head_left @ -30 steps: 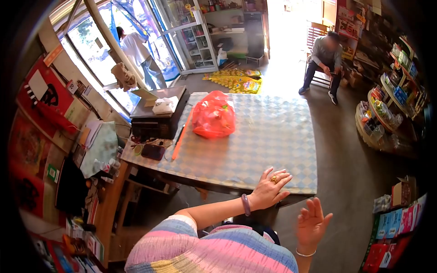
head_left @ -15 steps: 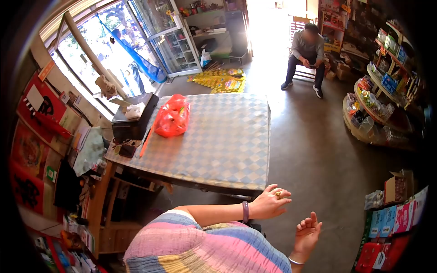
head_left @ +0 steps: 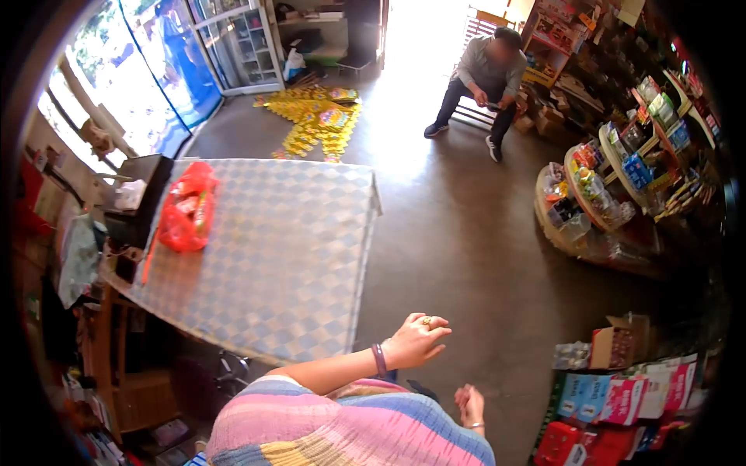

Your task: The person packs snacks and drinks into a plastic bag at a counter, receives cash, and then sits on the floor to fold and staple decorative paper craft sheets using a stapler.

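My left hand (head_left: 417,340), with a ring and a purple bangle, is over the floor just right of the table's near right corner. It is empty, its fingers loosely bent and slightly apart. Lower and further right, my right hand (head_left: 470,405), with a pale bracelet, hangs beside my striped top (head_left: 350,427). Its fingers are loosely curled, with nothing visible in them. Neither hand touches the checkered table (head_left: 264,272). A red plastic bag (head_left: 188,208) with things inside lies near the table's left side, beside an orange stick (head_left: 150,256).
A person (head_left: 489,74) sits on a chair at the back. Yellow packets (head_left: 318,116) lie on the floor behind the table. Rounded shelves with goods (head_left: 598,194) stand at the right. Below them are an open carton (head_left: 614,346) and colourful packs (head_left: 614,396). Grey floor (head_left: 458,256) stretches right of the table.
The view has swung right, so the table and bag appear further left. My left hand has come off the tabletop. My right hand has lowered and its fingers have curled. The standing person is no longer distinguishable.
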The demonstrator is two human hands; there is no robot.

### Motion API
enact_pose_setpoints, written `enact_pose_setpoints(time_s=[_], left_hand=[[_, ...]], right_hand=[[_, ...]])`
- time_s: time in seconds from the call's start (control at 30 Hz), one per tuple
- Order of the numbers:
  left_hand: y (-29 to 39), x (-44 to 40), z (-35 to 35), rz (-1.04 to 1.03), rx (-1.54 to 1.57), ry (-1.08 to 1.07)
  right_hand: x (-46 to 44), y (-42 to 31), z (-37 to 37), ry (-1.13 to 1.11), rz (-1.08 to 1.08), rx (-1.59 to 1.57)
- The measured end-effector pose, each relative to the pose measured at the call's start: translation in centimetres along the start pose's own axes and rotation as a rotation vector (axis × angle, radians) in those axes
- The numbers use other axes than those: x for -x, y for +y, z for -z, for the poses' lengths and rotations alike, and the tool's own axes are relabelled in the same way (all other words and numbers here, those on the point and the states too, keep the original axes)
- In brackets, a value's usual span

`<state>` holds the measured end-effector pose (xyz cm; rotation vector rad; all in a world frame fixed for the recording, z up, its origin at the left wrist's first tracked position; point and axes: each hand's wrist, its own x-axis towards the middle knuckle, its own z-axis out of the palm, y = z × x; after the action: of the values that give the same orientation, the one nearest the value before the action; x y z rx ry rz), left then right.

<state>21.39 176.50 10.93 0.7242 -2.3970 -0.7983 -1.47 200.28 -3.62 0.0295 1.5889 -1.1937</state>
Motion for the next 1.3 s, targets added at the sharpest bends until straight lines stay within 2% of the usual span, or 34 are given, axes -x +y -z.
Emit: enact_pose_setpoints(time_s=[0.1,0.2,0.3,0.43,0.57,0.67,0.73,0.8,0.87,0.93,1.1,1.2,1.27,1.3], left_hand=[[-1.4,-5.1,-0.3,0.010,0.006,0.000],[-2.5,-9.2,-0.1,0.031,0.022,-0.017],[-4.7,-12.2,-1.0,0.072,-0.014,-0.055],[-6.6,-17.5,-2.6,0.126,-0.068,-0.118],[-6.3,-25.2,-2.7,0.099,-0.207,-0.162],[-6.0,-30.7,-1.1,0.100,-0.249,-0.104],[-6.9,-33.0,0.1,0.114,-0.258,-0.037],[-9.2,-33.3,1.4,0.235,-0.296,0.018],[-12.6,-32.5,2.9,0.334,-0.404,0.019],[-13.8,-32.8,2.6,0.486,-0.446,-0.036],[-22.9,-35.2,4.6,0.604,-0.429,0.001],[-30.2,-38.4,8.6,0.629,-0.402,0.009],[-34.1,-41.6,13.3,0.570,-0.484,0.023],[-36.4,-42.7,14.9,0.511,-0.486,0.137]], right_hand=[[-3.1,3.0,10.7,0.294,-0.254,0.182],[-7.2,11.4,24.3,0.496,-0.506,0.196],[-9.0,8.6,21.1,0.503,-0.537,0.205],[-16.7,3.0,17.1,0.382,-0.446,0.238],[-28.1,-5.3,14.8,0.192,-0.212,0.332],[-40.0,-12.4,12.7,-0.083,0.001,0.342],[-53.9,-16.3,13.2,-0.437,-0.513,-0.126],[-47.1,-32.3,0.2,-0.367,0.013,0.377],[-50.3,-37.5,-8.9,-0.151,0.024,0.212],[-51.4,-42.8,-16.2,-0.210,0.077,0.162],[-54.9,-46.6,-29.4,-0.406,0.095,0.235],[-62.7,-44.8,-30.1,-0.701,-0.018,0.501],[-61.1,-44.4,-31.2,-0.302,-0.187,0.426],[-63.3,-43.6,-29.2,-0.230,-0.253,0.482]])
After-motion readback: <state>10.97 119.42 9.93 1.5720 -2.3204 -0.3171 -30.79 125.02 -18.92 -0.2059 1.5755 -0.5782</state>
